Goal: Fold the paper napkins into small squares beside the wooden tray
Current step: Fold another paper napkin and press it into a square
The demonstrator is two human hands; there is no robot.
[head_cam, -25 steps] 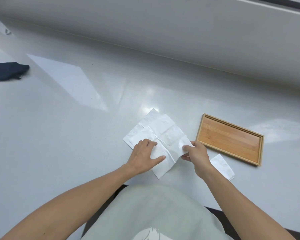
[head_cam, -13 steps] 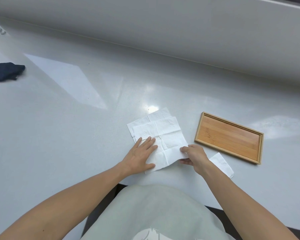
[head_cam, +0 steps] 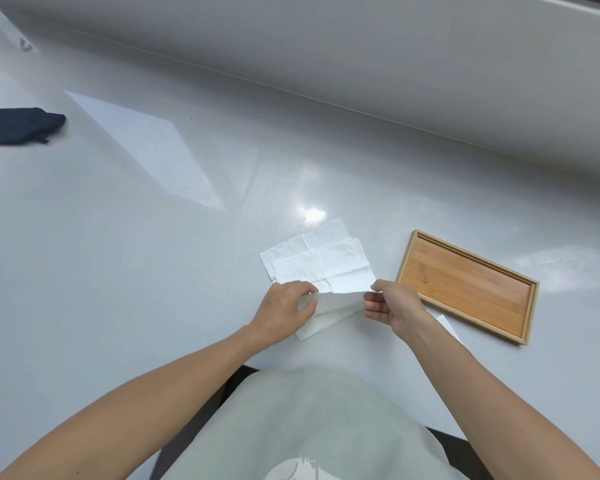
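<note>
We have the white creased paper napkin (head_cam: 329,268) spread on the glossy pale grey tabletop (head_cam: 153,254), lying just to the left of the shallow rectangular wooden tray (head_cam: 466,285) with its raised light rim. Our left hand (head_cam: 284,311) pinches the napkin's near left corner between thumb and fingertips, and our right hand (head_cam: 392,303) pinches the near right corner the same way, so both hands are closed on the paper. Between them the near edge is lifted off the tabletop and curls up and over, showing its shaded underside, while the far part of the sheet lies flat. A second white napkin sheet (head_cam: 305,242) lies under the first, and its far and left edges stick out beyond it. Near our right forearm, just in front of the tray's near long side, a small white folded napkin piece (head_cam: 447,325) peeks out, mostly hidden by the arm. The tray sits at an angle to us, and its bamboo-coloured floor is bare. Far off at the left edge of the tabletop lies a dark navy cloth (head_cam: 18,124), well apart from everything else. Our pale green shirt front (head_cam: 302,427) fills the bottom of the view.
</note>
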